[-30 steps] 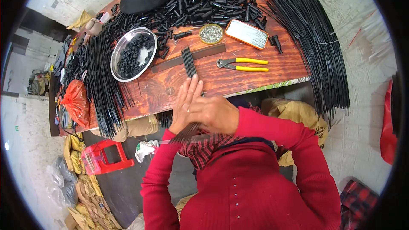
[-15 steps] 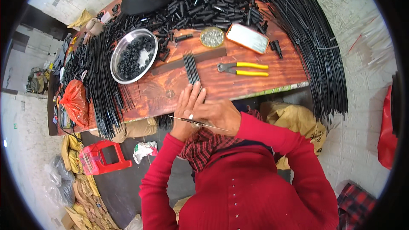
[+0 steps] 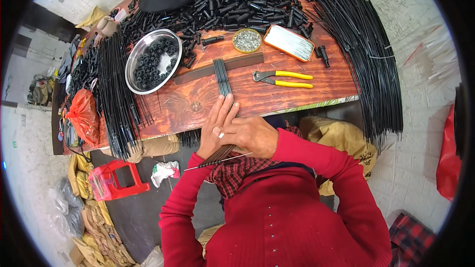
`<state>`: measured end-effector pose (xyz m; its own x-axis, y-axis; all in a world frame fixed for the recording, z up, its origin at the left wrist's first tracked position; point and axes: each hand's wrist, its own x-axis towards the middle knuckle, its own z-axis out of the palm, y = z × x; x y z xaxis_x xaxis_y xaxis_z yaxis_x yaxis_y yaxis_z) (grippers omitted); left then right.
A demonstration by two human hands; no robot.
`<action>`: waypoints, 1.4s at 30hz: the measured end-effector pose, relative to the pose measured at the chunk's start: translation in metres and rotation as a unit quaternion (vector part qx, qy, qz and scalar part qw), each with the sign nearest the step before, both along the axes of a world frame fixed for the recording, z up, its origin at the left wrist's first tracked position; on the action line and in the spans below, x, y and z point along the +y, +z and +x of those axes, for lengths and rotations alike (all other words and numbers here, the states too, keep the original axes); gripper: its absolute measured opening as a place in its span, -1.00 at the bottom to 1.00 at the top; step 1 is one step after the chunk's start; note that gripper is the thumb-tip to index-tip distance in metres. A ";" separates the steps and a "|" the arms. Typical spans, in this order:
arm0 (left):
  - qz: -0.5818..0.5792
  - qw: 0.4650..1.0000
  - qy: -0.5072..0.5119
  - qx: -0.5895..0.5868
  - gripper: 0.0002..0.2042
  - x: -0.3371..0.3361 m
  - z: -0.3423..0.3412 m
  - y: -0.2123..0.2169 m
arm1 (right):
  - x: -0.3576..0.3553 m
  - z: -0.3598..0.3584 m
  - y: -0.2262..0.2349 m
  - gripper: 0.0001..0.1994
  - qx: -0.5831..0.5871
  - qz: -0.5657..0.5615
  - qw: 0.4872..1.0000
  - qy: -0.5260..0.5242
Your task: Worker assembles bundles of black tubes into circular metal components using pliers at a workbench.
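Observation:
A flat row of thin black rods lies on the wooden table and runs back under my hands. My left hand rests on it with fingers stretched out, pointing away from me. Close against it, my right hand is closed over the near part of the rods, its fingertips partly hidden. Below both hands, past the table's front edge, the dark rod ends stick out. A thin pale wire lies slantwise across these ends, its left tip lower than its right. A flat dark bar crosses under the rods' far end.
Yellow-handled pincers lie to the right. Behind them are an orange-rimmed tray of white pieces and a round tin. A steel bowl stands left. Long black rod bundles flank the table; black tubular parts heap behind.
The wire and rod ends have shifted toward me and left, and the wire's slant has reversed. More of the rods' near ends now shows. My left hand stays nearly in place.

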<state>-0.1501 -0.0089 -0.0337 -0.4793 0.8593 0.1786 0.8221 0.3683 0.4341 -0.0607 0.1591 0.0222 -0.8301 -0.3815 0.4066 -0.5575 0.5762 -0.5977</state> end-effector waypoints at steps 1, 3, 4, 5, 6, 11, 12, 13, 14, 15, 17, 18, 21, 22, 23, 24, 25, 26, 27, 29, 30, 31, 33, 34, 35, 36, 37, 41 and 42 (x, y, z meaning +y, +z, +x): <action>0.001 1.000 0.000 0.000 -0.30 0.002 0.003 -0.002 | 0.000 -0.001 0.000 -0.68 0.002 0.002 1.000 0.001; 0.287 0.850 -0.015 -0.441 -0.34 0.007 0.012 -0.006 | -0.001 0.000 0.002 -0.70 0.010 -0.003 1.000 0.004; 0.288 0.850 -0.016 -0.441 -0.34 0.004 0.010 -0.008 | -0.001 0.001 0.003 -0.72 0.018 -0.010 1.000 0.007; 0.160 0.964 -0.006 -0.213 -0.37 -0.002 0.005 -0.009 | -0.001 0.001 0.001 -0.72 0.018 -0.009 1.000 0.006; 0.019 0.999 0.004 0.032 -0.41 -0.005 0.004 -0.009 | -0.002 0.003 -0.001 -0.73 0.013 -0.017 1.000 0.016; 0.027 0.998 0.007 0.054 -0.46 -0.007 0.004 -0.008 | -0.004 0.001 0.000 -0.75 -0.001 -0.017 0.999 0.029; 0.032 0.998 0.003 0.063 -0.46 -0.006 0.004 -0.007 | -0.005 -0.001 -0.001 -0.75 0.002 -0.012 0.999 0.030; 0.033 0.997 0.003 0.063 -0.46 -0.004 0.003 -0.006 | -0.005 -0.002 -0.002 -0.75 0.004 -0.007 1.000 0.030; 0.036 0.997 0.005 0.071 -0.46 -0.003 0.003 -0.005 | -0.005 -0.002 -0.001 -0.75 0.004 -0.006 1.000 0.030; 0.039 0.996 0.008 0.080 -0.45 -0.002 0.003 -0.004 | -0.005 -0.002 0.001 -0.75 0.003 -0.005 1.000 0.031; 0.042 0.995 0.017 0.087 -0.45 -0.003 0.003 -0.010 | -0.005 -0.003 0.002 -0.75 0.004 -0.003 0.999 0.033; 0.045 0.994 0.022 0.092 -0.44 -0.001 0.003 -0.009 | -0.003 -0.002 0.000 -0.65 -0.006 0.012 0.999 0.038; 0.045 0.998 0.023 0.043 -0.44 -0.003 0.006 -0.004 | -0.004 -0.001 -0.005 -0.55 -0.003 0.028 0.999 0.039; 0.047 0.998 0.023 0.043 -0.44 -0.004 0.005 -0.006 | -0.004 0.000 -0.006 -0.55 0.010 0.027 0.999 0.037; 0.042 0.997 0.022 0.064 -0.44 -0.004 0.003 -0.009 | -0.004 0.000 -0.005 -0.55 0.010 0.028 0.999 0.038; 0.036 0.996 0.021 0.084 -0.44 -0.005 0.003 -0.008 | -0.005 0.000 -0.004 -0.56 0.001 0.038 0.998 0.043; 0.036 0.996 0.022 0.084 -0.44 -0.004 0.003 -0.008 | -0.005 0.000 -0.004 -0.56 -0.008 0.047 0.998 0.048; 0.037 0.996 0.020 0.078 -0.44 -0.004 0.003 -0.007 | -0.005 -0.001 -0.004 -0.56 -0.008 0.048 0.998 0.049; 0.037 0.996 0.018 0.073 -0.44 -0.003 0.003 -0.006 | -0.005 -0.002 -0.004 -0.56 -0.008 0.045 0.998 0.049; 0.038 0.996 0.019 0.076 -0.43 -0.004 0.003 -0.007 | -0.006 -0.002 -0.001 -0.56 -0.006 0.042 0.998 0.050; 0.040 0.996 0.016 0.078 -0.42 -0.002 0.002 -0.006 | -0.006 -0.002 0.002 -0.64 0.003 0.040 0.998 0.041; 0.041 0.996 0.016 0.079 -0.42 -0.002 0.002 -0.005 | -0.006 -0.002 0.003 -0.70 0.013 0.038 0.999 0.032; 0.043 0.996 0.018 0.071 -0.41 -0.001 0.005 0.001 | -0.004 -0.001 0.002 -0.68 0.001 0.043 0.998 0.043; 0.045 0.996 0.015 0.070 -0.41 -0.001 0.005 0.002 | -0.001 0.000 0.003 -0.65 -0.012 0.046 0.997 0.053; 0.041 0.996 0.016 0.073 -0.40 -0.002 0.004 0.003 | 0.002 0.001 0.004 -0.65 -0.014 0.048 0.997 0.050; 0.038 0.996 0.017 0.075 -0.40 -0.002 0.004 0.004 | 0.006 0.001 0.010 -0.61 -0.036 0.073 0.994 0.069; 0.051 0.997 0.013 0.060 -0.41 0.000 0.005 0.010 | 0.011 0.001 0.012 -0.55 -0.058 0.097 0.990 0.088; 0.033 0.994 0.018 0.099 -0.43 -0.004 0.001 -0.003 | 0.044 -0.021 0.010 -0.60 -0.044 0.082 0.993 0.076; 0.036 0.995 0.016 0.096 -0.43 -0.002 0.001 -0.004 | 0.057 -0.031 0.012 -0.67 -0.052 0.099 0.993 0.033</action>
<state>-0.1492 -0.0105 -0.0376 -0.4565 0.8260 0.3307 0.8812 0.3684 0.2962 -0.0922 0.2166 0.0345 -0.8347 -0.4997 0.2313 -0.5385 0.6529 -0.5326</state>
